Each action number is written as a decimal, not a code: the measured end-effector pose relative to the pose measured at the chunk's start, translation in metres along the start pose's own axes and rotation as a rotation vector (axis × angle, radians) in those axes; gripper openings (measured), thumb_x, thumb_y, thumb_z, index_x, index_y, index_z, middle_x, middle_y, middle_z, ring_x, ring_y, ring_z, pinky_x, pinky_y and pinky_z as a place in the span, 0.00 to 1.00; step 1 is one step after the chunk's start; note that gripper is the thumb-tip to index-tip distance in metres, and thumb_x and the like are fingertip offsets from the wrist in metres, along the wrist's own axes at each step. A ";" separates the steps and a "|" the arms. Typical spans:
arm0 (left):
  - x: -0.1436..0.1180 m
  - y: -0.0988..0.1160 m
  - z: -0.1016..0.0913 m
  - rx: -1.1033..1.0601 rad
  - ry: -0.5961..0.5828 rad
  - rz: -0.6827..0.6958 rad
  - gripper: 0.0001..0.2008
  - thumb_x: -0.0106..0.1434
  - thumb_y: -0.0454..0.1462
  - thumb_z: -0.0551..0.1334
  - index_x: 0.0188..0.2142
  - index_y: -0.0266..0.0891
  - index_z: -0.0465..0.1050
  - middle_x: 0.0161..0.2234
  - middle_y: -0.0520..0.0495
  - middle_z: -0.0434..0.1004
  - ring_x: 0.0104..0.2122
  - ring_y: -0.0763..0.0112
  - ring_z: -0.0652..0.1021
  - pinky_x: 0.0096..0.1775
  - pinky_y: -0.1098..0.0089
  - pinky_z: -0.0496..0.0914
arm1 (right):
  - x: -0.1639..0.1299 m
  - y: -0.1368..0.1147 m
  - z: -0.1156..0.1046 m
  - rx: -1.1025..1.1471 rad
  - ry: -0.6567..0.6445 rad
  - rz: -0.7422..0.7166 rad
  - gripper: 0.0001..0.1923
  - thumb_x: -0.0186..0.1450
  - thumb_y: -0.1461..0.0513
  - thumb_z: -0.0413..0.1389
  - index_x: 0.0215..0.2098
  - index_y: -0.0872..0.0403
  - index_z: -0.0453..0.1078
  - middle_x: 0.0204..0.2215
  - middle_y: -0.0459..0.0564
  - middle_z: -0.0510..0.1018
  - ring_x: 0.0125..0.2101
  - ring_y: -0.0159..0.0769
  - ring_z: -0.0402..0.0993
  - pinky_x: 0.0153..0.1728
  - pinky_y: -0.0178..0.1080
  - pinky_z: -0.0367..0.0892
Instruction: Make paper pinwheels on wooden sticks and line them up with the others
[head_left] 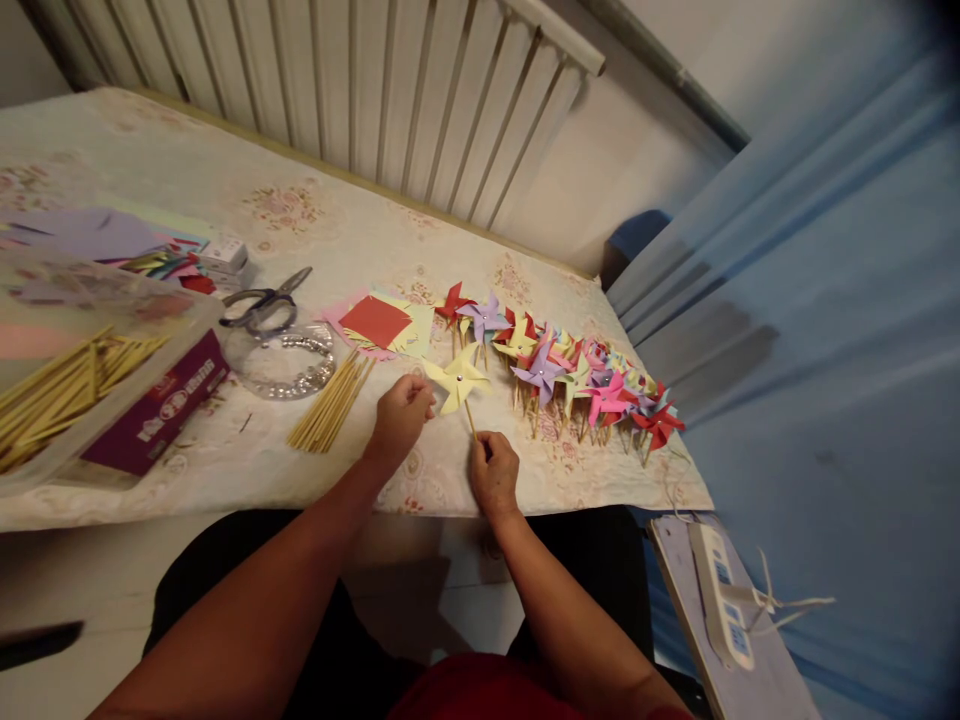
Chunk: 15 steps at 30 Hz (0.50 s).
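My right hand (496,474) is closed round the thin stick of a pale yellow paper pinwheel (458,378), which has a small shiny pin at its centre. The pinwheel stands over the table's front part, its blades facing up toward me. My left hand (402,418) is beside the pinwheel's left blade, fingers curled together. I cannot make out whether the fingertips touch the blade or hold anything. Just left of this hand lies a bundle of thin wooden sticks (331,402). Beyond it are stacked paper squares, a red square (375,321) on top.
Many finished pinwheels (577,380) stand in a cluster at right. Leftward are a round clear dish (281,362) of shiny pins, scissors (266,305), a small white box (223,254) and a plastic bin (176,400) with sticks. A power strip (721,600) lies low at right, by a blue curtain (825,300).
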<state>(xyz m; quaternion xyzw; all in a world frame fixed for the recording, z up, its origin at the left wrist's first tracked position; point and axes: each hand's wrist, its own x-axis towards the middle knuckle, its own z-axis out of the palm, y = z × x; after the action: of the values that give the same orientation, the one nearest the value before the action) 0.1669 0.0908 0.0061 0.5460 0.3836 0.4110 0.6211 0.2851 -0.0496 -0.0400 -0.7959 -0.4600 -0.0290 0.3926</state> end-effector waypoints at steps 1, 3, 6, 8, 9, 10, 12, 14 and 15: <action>-0.004 0.002 0.002 -0.042 -0.053 -0.017 0.06 0.57 0.39 0.61 0.30 0.38 0.69 0.24 0.53 0.73 0.20 0.76 0.71 0.25 0.73 0.66 | 0.000 0.000 0.000 -0.008 0.006 0.003 0.10 0.66 0.64 0.49 0.31 0.54 0.71 0.27 0.47 0.73 0.30 0.35 0.68 0.35 0.36 0.61; -0.011 0.003 0.005 -0.134 -0.166 -0.073 0.08 0.56 0.39 0.61 0.35 0.37 0.70 0.26 0.52 0.75 0.20 0.76 0.72 0.25 0.73 0.66 | 0.000 -0.001 0.001 -0.022 0.018 0.007 0.10 0.66 0.65 0.49 0.30 0.54 0.71 0.27 0.47 0.73 0.30 0.34 0.68 0.35 0.36 0.60; -0.019 0.000 0.008 -0.268 -0.307 -0.202 0.17 0.57 0.40 0.62 0.44 0.35 0.68 0.31 0.48 0.78 0.23 0.74 0.76 0.28 0.72 0.68 | 0.000 -0.002 0.001 -0.028 0.017 0.000 0.11 0.66 0.65 0.49 0.30 0.54 0.71 0.27 0.47 0.73 0.29 0.34 0.67 0.34 0.36 0.60; -0.022 -0.002 0.010 -0.333 -0.347 -0.269 0.22 0.57 0.41 0.64 0.50 0.35 0.65 0.34 0.46 0.79 0.25 0.72 0.78 0.30 0.70 0.70 | 0.000 -0.002 0.000 -0.031 0.016 -0.005 0.10 0.66 0.66 0.49 0.31 0.54 0.71 0.27 0.47 0.73 0.30 0.34 0.68 0.34 0.36 0.60; -0.024 -0.003 0.011 -0.352 -0.352 -0.288 0.24 0.58 0.41 0.64 0.51 0.35 0.64 0.36 0.45 0.79 0.26 0.71 0.79 0.31 0.70 0.70 | 0.000 -0.002 0.000 -0.031 0.017 -0.005 0.10 0.66 0.66 0.49 0.31 0.54 0.71 0.27 0.47 0.73 0.30 0.34 0.68 0.34 0.36 0.60; -0.025 -0.004 0.011 -0.364 -0.352 -0.300 0.25 0.58 0.41 0.65 0.53 0.35 0.63 0.36 0.44 0.80 0.27 0.71 0.79 0.32 0.70 0.71 | 0.000 -0.002 0.000 -0.030 0.019 -0.002 0.10 0.66 0.66 0.48 0.31 0.54 0.71 0.27 0.47 0.73 0.30 0.35 0.68 0.34 0.36 0.60; -0.027 -0.005 0.013 -0.374 -0.356 -0.311 0.26 0.58 0.40 0.65 0.54 0.35 0.62 0.37 0.43 0.80 0.27 0.70 0.80 0.32 0.69 0.71 | 0.000 -0.002 0.000 -0.023 0.020 0.004 0.10 0.65 0.66 0.49 0.31 0.54 0.71 0.28 0.48 0.74 0.30 0.35 0.69 0.34 0.36 0.61; -0.028 -0.005 0.014 -0.386 -0.371 -0.321 0.26 0.58 0.39 0.66 0.54 0.35 0.62 0.37 0.43 0.80 0.27 0.70 0.80 0.32 0.69 0.71 | 0.000 -0.002 0.000 -0.018 0.018 0.008 0.10 0.65 0.66 0.49 0.32 0.54 0.71 0.28 0.48 0.75 0.30 0.35 0.69 0.35 0.36 0.61; -0.029 -0.005 0.015 -0.397 -0.381 -0.328 0.26 0.58 0.39 0.66 0.54 0.35 0.63 0.37 0.43 0.80 0.28 0.69 0.80 0.32 0.69 0.71 | 0.000 -0.002 0.000 -0.018 0.015 0.007 0.09 0.65 0.66 0.49 0.32 0.54 0.71 0.28 0.48 0.75 0.30 0.34 0.69 0.35 0.36 0.61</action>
<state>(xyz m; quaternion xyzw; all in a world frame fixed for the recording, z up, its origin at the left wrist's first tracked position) 0.1709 0.0583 0.0033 0.4122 0.2558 0.2625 0.8341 0.2834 -0.0492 -0.0390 -0.8007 -0.4540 -0.0376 0.3891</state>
